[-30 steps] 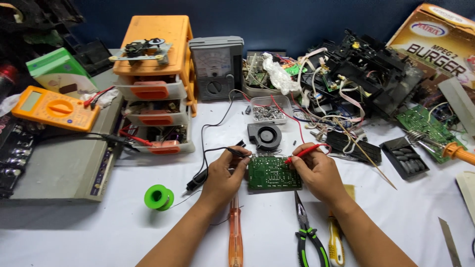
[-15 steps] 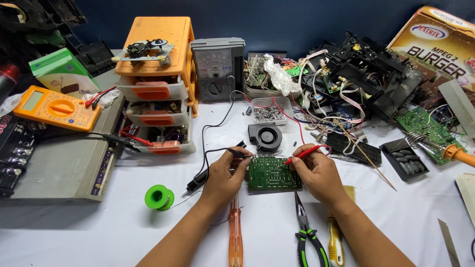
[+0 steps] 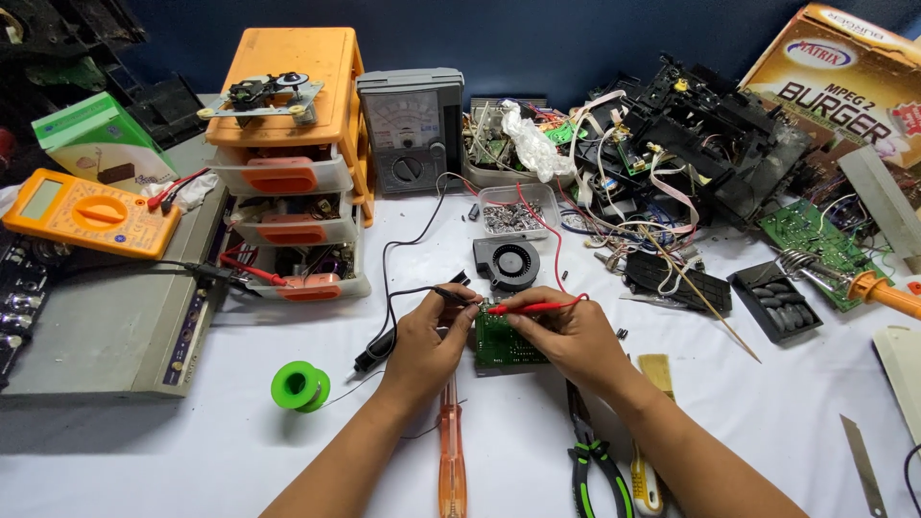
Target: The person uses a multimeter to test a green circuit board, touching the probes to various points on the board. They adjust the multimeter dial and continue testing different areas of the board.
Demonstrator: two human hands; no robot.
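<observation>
On the left edge of the table point(image 3: 144, 451) lies 1 orange digital meter point(image 3: 82, 211) on a grey case point(image 3: 106, 317), with 1 green box point(image 3: 96, 144) behind it. Next come 1 orange drawer unit point(image 3: 293, 144) with 3 drawers and, in front, 1 green solder spool point(image 3: 300, 386).

The step in hand looks like probing: 2 test leads are held to 1 small green board point(image 3: 507, 341) lying flat at the table's middle, between the hands. The left hand point(image 3: 427, 341) is closed on the black probe point(image 3: 446, 293), its tip at the board's upper left corner. The right hand point(image 3: 566, 336) is pinched on the red probe point(image 3: 528, 308), whose tip points left across the board's top edge. Both wires run back toward 1 grey analog meter point(image 3: 411, 129) standing behind. A likely next move calls for steady tips on the solder points and a glance up at that dial; whether the tips truly touch metal cannot be told.

Below the hands lie 1 orange screwdriver point(image 3: 451, 460) and 1 pair of green-handled pliers point(image 3: 590, 460). Just behind the board sits 1 black fan point(image 3: 507, 262), then 1 clear tray point(image 3: 513, 211) of small parts. Further right are 1 heap of black chassis parts and wires point(image 3: 710, 144), 1 larger green board point(image 3: 811, 235), 1 soldering iron point(image 3: 863, 285) and 1 cardboard box point(image 3: 844, 77).
</observation>
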